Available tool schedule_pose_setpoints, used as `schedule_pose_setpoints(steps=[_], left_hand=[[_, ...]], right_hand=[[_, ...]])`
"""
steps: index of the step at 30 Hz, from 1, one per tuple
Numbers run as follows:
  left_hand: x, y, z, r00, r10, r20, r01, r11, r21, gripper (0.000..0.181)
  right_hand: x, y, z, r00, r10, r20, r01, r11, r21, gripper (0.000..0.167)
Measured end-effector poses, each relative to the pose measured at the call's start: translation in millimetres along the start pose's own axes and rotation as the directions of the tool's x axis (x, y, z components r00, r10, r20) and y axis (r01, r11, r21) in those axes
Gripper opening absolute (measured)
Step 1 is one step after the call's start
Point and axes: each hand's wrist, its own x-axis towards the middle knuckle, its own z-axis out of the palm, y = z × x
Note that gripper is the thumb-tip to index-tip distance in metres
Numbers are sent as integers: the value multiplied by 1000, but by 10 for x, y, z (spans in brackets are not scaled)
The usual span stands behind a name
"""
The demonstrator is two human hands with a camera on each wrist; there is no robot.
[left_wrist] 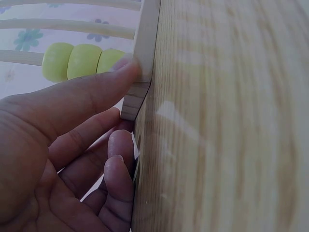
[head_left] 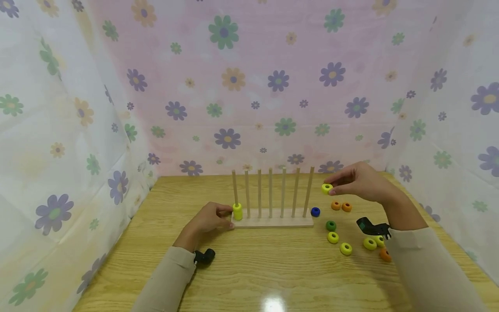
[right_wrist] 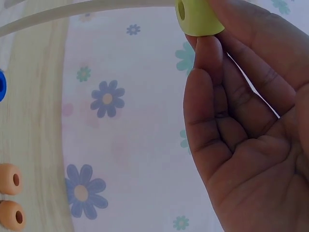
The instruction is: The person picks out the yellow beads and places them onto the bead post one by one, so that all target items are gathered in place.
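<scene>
My left hand (head_left: 211, 217) grips the left end of a wooden peg rack (head_left: 273, 223), thumb in front and fingers behind. Several thin upright pegs (head_left: 270, 190) rise from its base. Three yellow beads (left_wrist: 84, 60) are stacked on the leftmost peg, close to the left thumb. To the right of the rack, my right hand (head_left: 360, 184) is raised above the table. It pinches a yellow bead (head_left: 327, 188) between thumb and fingertips, with the bead's hole facing up. In the right wrist view that bead (right_wrist: 199, 19) is partly cut off at the top.
Loose beads lie on the wooden table (head_left: 249, 268) at the right: a blue bead (head_left: 315, 212) beside the rack's end, a green bead (head_left: 331, 225), orange beads (head_left: 347, 207) and several yellow beads (head_left: 345, 248). Some lie partly behind the right wrist camera. Flowered cloth (head_left: 253, 108) surrounds the table.
</scene>
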Motion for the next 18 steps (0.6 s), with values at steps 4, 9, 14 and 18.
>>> schedule_pose_setpoints(steps=[4, 9, 14, 18], left_hand=[[1, 3, -5, 1000, 8, 1, -8, 1000, -3, 55], [-6, 12, -9, 1000, 2, -6, -2, 1000, -2, 55], [-3, 11, -8, 1000, 4, -9, -4, 1000, 7, 55], [8, 2, -7, 1000, 4, -9, -4, 1000, 7, 55]], right_hand=[[24, -45, -12, 1000, -18, -6, 17, 1000, -14, 29], [59, -106, -20, 1000, -31, -6, 31, 999, -20, 29], [95, -140, -18, 999, -43, -7, 43, 999, -12, 29], [107, -153, -22, 999, -53, -9, 53, 999, 1, 28]])
